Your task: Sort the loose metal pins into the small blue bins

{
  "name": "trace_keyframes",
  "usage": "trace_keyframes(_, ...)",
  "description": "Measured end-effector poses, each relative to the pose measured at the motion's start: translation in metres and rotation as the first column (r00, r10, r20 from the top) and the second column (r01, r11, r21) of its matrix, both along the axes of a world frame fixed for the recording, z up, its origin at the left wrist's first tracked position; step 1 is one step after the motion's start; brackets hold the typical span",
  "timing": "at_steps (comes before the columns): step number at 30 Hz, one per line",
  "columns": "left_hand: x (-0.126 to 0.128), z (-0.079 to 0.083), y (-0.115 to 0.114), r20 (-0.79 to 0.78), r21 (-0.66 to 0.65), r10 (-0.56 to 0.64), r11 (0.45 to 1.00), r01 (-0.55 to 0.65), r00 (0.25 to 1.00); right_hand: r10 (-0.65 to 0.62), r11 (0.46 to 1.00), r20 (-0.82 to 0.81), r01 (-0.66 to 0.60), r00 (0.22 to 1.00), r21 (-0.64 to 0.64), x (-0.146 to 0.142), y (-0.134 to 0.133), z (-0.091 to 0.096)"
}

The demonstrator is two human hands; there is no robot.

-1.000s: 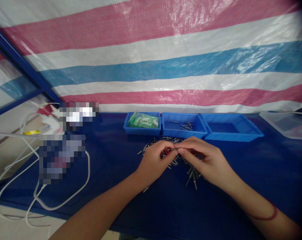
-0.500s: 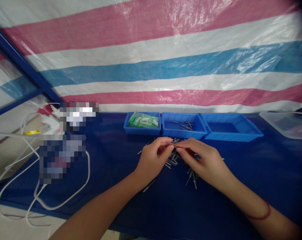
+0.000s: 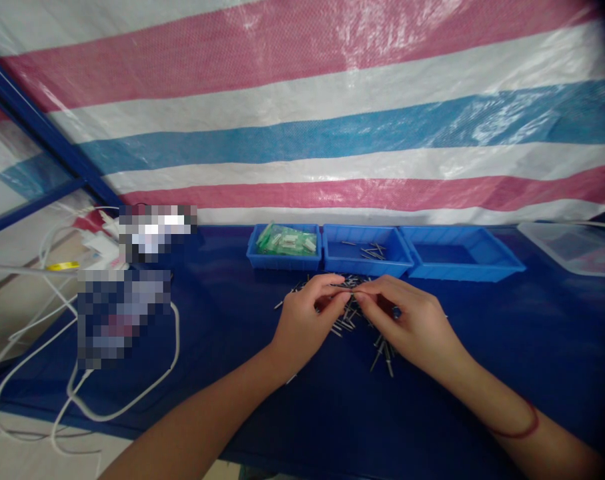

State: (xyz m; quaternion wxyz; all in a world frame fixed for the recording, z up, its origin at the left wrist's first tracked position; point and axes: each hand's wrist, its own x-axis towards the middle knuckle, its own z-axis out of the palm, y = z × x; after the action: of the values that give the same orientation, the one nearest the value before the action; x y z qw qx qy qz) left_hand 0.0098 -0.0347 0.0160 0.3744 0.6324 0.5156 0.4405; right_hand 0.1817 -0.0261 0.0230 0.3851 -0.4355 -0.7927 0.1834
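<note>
Blue tabletop (image 3: 212, 300): fingers of left hand (image 3: 305, 313) and right hand (image 3: 412, 317) pinch 1 thin pin (image 3: 352, 292) above loose pile (image 3: 345, 325); slack grip could lose it there.

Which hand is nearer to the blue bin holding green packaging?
Left. The left hand is on the near side of the blue bin, slightly to its right; the right hand is also on the near side, but farther right.

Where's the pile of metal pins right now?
In the head view, just right of centre, the pile of metal pins lies on the blue tabletop, around the left hand and right hand, nearside of the middle blue bin.
</note>
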Motion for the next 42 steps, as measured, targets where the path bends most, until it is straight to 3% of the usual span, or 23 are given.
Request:
trace_keyframes(4,-0.001,-0.001,0.001,0.022,-0.008,0.001,1.000,-0.001,1.000,0.016,0.999,-0.012,-0.017,1.000,-0.028,0.000,0.000,-0.001)
trace_keyframes(13,-0.002,-0.001,0.003,0.152,-0.050,-0.155,0.985,0.165,0.976,0.053,0.998,-0.028,-0.054,0.998,-0.036,0.000,0.001,-0.002)
trace_keyframes(20,-0.002,-0.004,0.004,0.006,0.011,0.004,1.000,-0.004,1.000,0.014,0.998,0.008,-0.014,1.000,0.059,0.001,0.001,-0.001)
trace_keyframes(24,-0.003,-0.006,0.007,-0.074,0.067,0.037,0.997,-0.032,0.997,-0.138,0.970,-0.011,0.137,0.990,0.201,0.010,0.011,-0.001)
trace_keyframes(27,-0.004,-0.005,0.008,-0.176,0.124,-0.040,0.990,0.062,0.984,-0.320,0.895,0.009,0.299,0.948,0.332,0.019,0.029,-0.005)
trace_keyframes(30,-0.004,-0.004,0.006,-0.402,0.244,-0.166,0.928,0.281,0.900,-0.456,0.831,0.147,0.360,0.878,0.424,0.025,0.044,-0.010)
trace_keyframes(34,-0.002,-0.008,0.001,-0.676,0.298,-0.228,0.785,0.543,0.701,-0.483,0.834,0.203,0.377,0.852,0.403,0.022,0.045,-0.012)
trace_keyframes(37,0.001,-0.015,-0.002,-0.770,0.316,-0.187,0.719,0.619,0.610,-0.424,0.866,0.170,0.344,0.890,0.362,0.018,0.036,-0.010)
trace_keyframes(42,0.005,-0.023,-0.001,-0.837,0.366,-0.056,0.682,0.633,0.545,-0.317,0.915,0.109,0.273,0.942,0.298,0.016,0.027,-0.009)
